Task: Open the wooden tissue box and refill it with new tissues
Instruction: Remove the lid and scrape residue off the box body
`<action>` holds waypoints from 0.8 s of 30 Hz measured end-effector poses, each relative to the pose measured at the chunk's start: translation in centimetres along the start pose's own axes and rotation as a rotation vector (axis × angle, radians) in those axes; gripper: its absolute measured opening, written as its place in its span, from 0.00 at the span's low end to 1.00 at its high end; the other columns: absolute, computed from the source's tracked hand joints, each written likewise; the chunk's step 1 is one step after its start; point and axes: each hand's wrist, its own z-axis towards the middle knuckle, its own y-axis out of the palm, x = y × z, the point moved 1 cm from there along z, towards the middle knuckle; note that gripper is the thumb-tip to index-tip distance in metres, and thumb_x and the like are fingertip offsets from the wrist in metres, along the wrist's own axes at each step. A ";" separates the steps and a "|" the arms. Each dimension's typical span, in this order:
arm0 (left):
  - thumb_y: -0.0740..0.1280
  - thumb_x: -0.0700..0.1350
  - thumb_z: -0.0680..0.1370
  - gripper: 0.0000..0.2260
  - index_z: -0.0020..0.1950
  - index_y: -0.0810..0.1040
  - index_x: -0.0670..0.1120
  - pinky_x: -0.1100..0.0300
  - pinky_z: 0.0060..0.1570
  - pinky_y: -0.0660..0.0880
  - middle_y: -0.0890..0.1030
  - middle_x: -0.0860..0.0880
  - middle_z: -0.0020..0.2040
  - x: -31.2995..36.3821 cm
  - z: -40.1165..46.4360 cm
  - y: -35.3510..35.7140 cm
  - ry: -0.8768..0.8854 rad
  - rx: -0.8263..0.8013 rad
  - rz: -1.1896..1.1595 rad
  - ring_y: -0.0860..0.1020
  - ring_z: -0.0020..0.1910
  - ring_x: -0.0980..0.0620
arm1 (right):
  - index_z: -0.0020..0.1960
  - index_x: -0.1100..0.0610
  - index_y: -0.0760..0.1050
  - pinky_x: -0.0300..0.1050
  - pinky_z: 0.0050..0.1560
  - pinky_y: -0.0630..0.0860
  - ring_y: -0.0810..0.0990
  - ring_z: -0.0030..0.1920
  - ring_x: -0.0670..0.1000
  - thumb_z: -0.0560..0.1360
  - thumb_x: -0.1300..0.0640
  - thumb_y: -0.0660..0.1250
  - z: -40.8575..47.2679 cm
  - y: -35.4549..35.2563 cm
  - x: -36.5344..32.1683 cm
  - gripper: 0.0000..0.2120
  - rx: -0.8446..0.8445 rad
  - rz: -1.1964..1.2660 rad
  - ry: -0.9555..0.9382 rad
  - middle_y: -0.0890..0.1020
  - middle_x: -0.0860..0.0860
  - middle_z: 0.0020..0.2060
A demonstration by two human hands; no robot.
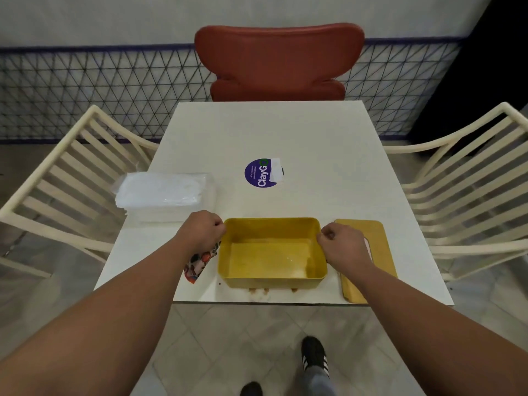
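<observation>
Yellow walls are what is being flanked at this moment: the tissue box (271, 252) sits open at the near edge of the white table (314, 144), its inside bare, so the opening step can be judged done and the refill not yet begun. At its left wall the left hand (201, 231) is placed, fingers curled into a loose fist with the tips pinched close against the far left corner of the rim; at the right wall the right hand (341, 244) is set the same way, fingers drawn in and pinched near the far right corner. Whether the rim is actually gripped or only touched cannot be told from this angle. A hand at each end suggests the box is being steadied or squared up so that it will not slide when something is pushed in. The lid (368, 258) has been laid flat just beside the box on the right, partly hidden under the right wrist, close enough to be picked up again without a reach. The pack of new tissues (164, 192), in clear wrap, lies near the far left of the box, within easy range of the left hand, which seems the sensible spot for the next pick. A patterned cloth (197, 267) is seen under the left wrist, touching or nearly touching the box wall. A round purple sticker (261, 173) marks the table's middle, well apart from the work.
</observation>
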 end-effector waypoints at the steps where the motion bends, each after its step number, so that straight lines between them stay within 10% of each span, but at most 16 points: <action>1: 0.60 0.45 0.77 0.12 0.42 0.81 0.42 0.58 0.36 0.70 0.81 0.45 0.41 0.0 0.0 0.1 0.006 -0.001 0.006 0.77 0.41 0.48 | 0.52 0.57 0.81 0.29 0.32 0.63 0.75 0.37 0.45 0.78 0.54 0.63 0.0 0.1 0.1 0.10 0.000 0.003 -0.001 0.83 0.49 0.42; 18: 0.65 0.52 0.78 0.13 0.41 0.82 0.47 0.63 0.37 0.71 0.79 0.57 0.35 4.5 0.9 -7.2 0.004 0.170 -0.196 0.75 0.37 0.59 | 0.51 0.54 0.77 0.45 0.43 0.74 0.77 0.41 0.49 0.75 0.47 0.67 2.1 -2.0 -2.3 0.11 0.212 0.317 -0.025 0.79 0.49 0.38; 24: 0.59 0.52 0.80 0.15 0.40 0.76 0.45 0.57 0.45 0.73 0.78 0.48 0.42 13.4 4.0 -5.5 0.010 0.137 -0.509 0.76 0.44 0.47 | 0.48 0.48 0.79 0.53 0.50 0.80 0.82 0.45 0.51 0.75 0.45 0.67 4.1 -2.9 -7.2 0.08 -0.020 0.656 -0.137 0.82 0.44 0.43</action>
